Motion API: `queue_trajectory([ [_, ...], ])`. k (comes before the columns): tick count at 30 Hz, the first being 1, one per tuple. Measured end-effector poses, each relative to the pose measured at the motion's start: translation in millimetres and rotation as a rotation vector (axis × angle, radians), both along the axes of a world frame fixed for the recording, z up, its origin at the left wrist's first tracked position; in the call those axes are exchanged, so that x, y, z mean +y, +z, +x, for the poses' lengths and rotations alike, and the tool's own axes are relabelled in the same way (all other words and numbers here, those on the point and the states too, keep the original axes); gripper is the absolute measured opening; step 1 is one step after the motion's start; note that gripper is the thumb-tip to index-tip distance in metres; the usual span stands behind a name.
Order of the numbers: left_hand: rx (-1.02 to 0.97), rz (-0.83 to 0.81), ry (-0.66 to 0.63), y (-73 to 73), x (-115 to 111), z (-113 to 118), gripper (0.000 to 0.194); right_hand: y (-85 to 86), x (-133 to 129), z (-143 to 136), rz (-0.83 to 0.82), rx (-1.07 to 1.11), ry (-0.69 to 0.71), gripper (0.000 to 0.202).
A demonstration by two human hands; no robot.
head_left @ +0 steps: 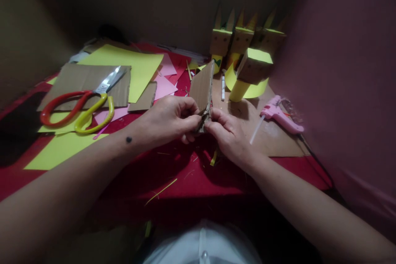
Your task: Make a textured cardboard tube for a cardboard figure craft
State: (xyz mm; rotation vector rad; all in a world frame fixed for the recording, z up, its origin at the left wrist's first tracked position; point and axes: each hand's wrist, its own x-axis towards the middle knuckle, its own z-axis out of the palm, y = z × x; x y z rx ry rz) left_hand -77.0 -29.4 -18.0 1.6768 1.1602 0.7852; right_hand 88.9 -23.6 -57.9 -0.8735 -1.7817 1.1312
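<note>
Between my hands stands a piece of brown cardboard [201, 86], upright, with its edge toward me and its near end torn and split. My left hand [176, 119] is closed on the near end from the left, thumb and fingers pinching it. From the right, my right hand [227, 132] pinches the same ragged edge with thumb and forefinger. The fingertips of both hands almost meet there. Just behind the cardboard lie a white stick [223, 88] and a small figure [253, 66] with a cardboard box head on a yellow paper tube.
Scissors [105, 86] with red and yellow handles lie on cardboard and yellow paper [123, 60] at left. A pink glue gun [280, 115] rests on a cardboard sheet [278, 144] at right. More box-headed figures [221, 41] stand behind. Paper scraps litter the red tabletop [185, 181].
</note>
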Motion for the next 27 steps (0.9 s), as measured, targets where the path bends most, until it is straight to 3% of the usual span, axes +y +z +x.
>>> queue_trajectory([
  [7, 0.046, -0.040, -0.042, 3.7, 1, -2, 0.016, 0.9, -1, 0, 0.008, -0.011, 0.011, 0.012],
  [18, -0.063, -0.121, -0.109, -1.5, 2, -3, 0.010, 0.6, -1, -2, -0.103, 0.048, 0.023, 0.014],
  [27, 0.071, 0.014, -0.093, -12.6, -2, -7, 0.012, 3.2, -2, -3, -0.113, 0.001, -0.026, 0.007],
])
